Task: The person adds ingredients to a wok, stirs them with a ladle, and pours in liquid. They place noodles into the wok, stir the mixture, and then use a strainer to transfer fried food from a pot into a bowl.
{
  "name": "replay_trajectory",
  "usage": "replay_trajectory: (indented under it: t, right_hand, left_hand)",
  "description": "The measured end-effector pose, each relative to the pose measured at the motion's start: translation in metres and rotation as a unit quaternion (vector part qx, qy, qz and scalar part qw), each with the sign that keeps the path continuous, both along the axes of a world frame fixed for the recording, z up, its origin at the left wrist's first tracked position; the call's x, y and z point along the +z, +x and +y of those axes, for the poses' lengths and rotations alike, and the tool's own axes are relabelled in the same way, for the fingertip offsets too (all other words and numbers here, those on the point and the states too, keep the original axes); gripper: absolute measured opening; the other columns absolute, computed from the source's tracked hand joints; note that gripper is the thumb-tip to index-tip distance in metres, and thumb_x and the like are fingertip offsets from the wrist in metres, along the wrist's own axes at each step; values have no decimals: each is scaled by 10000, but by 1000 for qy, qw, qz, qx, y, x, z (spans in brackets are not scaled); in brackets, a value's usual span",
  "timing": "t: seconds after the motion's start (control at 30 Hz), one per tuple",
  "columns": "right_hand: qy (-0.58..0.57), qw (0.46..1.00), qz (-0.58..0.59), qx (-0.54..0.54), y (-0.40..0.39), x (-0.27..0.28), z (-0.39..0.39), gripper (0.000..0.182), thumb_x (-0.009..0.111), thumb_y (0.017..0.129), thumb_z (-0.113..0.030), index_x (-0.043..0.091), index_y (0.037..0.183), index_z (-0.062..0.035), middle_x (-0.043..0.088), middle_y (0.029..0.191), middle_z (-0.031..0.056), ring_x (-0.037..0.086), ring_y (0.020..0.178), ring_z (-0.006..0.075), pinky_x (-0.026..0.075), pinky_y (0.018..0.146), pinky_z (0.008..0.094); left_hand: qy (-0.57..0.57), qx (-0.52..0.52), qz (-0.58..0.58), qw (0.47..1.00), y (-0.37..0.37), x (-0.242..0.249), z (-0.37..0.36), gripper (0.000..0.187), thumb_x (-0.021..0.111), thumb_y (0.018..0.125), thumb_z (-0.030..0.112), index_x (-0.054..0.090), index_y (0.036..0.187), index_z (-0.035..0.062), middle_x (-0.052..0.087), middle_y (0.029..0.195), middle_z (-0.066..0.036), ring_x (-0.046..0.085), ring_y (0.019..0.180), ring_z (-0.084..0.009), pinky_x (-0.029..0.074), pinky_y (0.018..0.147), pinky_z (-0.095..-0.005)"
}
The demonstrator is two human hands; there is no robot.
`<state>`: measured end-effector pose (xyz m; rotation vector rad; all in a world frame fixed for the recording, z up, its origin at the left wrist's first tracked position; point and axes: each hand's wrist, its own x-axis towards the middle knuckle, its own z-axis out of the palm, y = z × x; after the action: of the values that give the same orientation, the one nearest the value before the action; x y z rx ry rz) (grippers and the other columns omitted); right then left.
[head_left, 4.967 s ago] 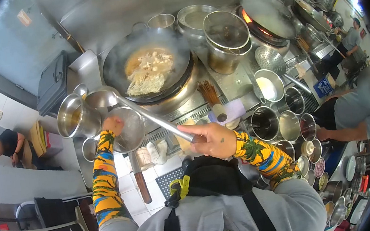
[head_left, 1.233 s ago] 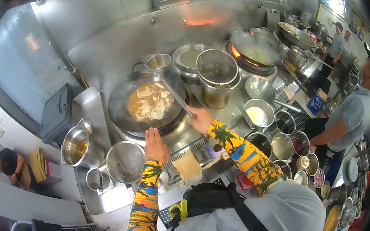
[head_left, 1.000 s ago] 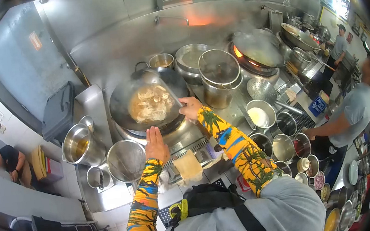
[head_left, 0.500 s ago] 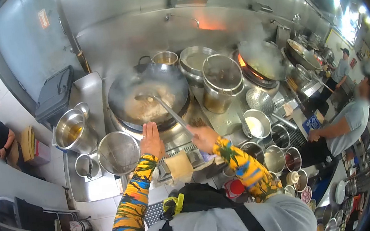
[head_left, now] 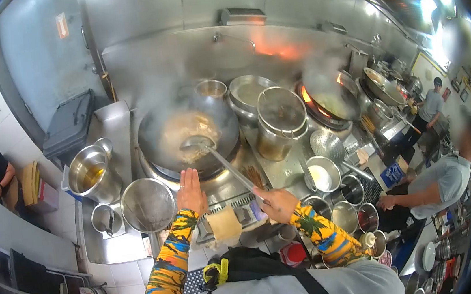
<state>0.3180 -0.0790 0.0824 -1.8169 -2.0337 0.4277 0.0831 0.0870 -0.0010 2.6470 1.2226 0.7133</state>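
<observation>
A large black wok (head_left: 154,147) of steaming noodles in brown sauce sits on the burner ahead of me. My right hand (head_left: 276,202) grips the long handle of a steel ladle (head_left: 196,144), whose bowl rests in the wok's food. My left hand (head_left: 190,191) is flat with fingers together, resting at the stove's front edge just below the wok, holding nothing. Both my forearms wear yellow patterned sleeves.
A steel pot of oil (head_left: 89,176) and a wire strainer bowl (head_left: 148,204) stand to the left. A tall lidded pot (head_left: 279,120), a second flaming wok (head_left: 329,98) and several seasoning bowls (head_left: 339,193) lie right. A person in grey (head_left: 443,181) works at right; another person crouches far left.
My right hand has drawn back toward me along the ladle handle, and the ladle bowl has shifted lower in the wok. More steam rises. My left hand has stayed in place.
</observation>
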Motion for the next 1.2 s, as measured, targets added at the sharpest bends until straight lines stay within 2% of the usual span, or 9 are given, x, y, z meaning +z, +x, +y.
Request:
replay_trajectory:
  t: [0.07,0.27,0.4,0.5,0.63,0.83,0.9,0.97,1.2]
  right_hand:
    - [-27,999,20,3,4,-22,5,551,577,813,-150,459,1338,-32,623,754,219,608,701,409,491,672,475]
    - [-53,943,309,-115,3,-17,43,539,544,776,-127,502,1305,-35,641,754,221,633,663,368,518,633,422]
    - [100,970,149,-162,1,-53,81,524,596,767,-144,529,1281,-72,656,833,222,648,744,384,515,691,431]
    - [21,964,221,-144,2,-38,105,474,586,757,-145,564,1223,-60,654,847,231,646,786,396,513,712,441]
    - [114,986,77,-92,-14,-37,135,317,526,762,-70,635,1059,-35,654,912,244,631,897,398,506,800,464]
    - [-103,993,-45,-27,-3,23,47,461,529,797,-92,549,1257,-66,641,830,229,638,819,394,499,721,489]
    - [40,998,-38,34,16,-6,13,533,529,813,-124,472,1342,-77,627,801,225,629,770,387,486,691,499]
    - [-63,997,-15,46,28,-4,-8,504,504,834,-132,480,1334,-79,616,782,230,625,738,386,478,681,504]
    - [-30,987,150,-53,35,5,-14,510,500,809,-102,507,1318,-69,642,755,227,632,682,382,508,647,437]
  left_hand:
    - [-8,-4,-37,999,5,-1,-3,732,600,740,96,299,1384,-74,335,1403,-274,274,1333,-475,275,1109,-485]
    - [59,-22,-49,997,4,-12,3,694,579,743,113,329,1369,-53,346,1390,-238,291,1322,-445,332,1070,-482]
    - [66,-33,-49,996,8,-11,-5,700,601,732,98,335,1357,-69,362,1365,-257,303,1304,-460,303,1088,-492]
    - [78,-35,-44,995,11,-12,2,697,612,730,87,338,1349,-81,364,1362,-265,306,1297,-468,285,1096,-499]
    - [109,-42,-62,991,12,-17,0,687,620,732,86,349,1339,-87,364,1363,-273,313,1290,-477,282,1093,-506]
    - [61,-10,-47,997,10,-11,-2,691,614,742,91,348,1366,-41,363,1380,-244,302,1314,-449,299,1093,-479]
    - [59,-12,-57,997,11,-12,-3,703,615,742,94,336,1375,-37,355,1387,-244,293,1321,-447,291,1097,-482]
    - [59,-12,-62,996,13,-14,-3,730,615,730,100,317,1377,-56,344,1386,-262,281,1319,-462,274,1099,-504]
    - [50,10,-33,998,17,-9,-5,721,624,732,120,326,1356,-86,336,1383,-275,274,1319,-463,243,1118,-496]
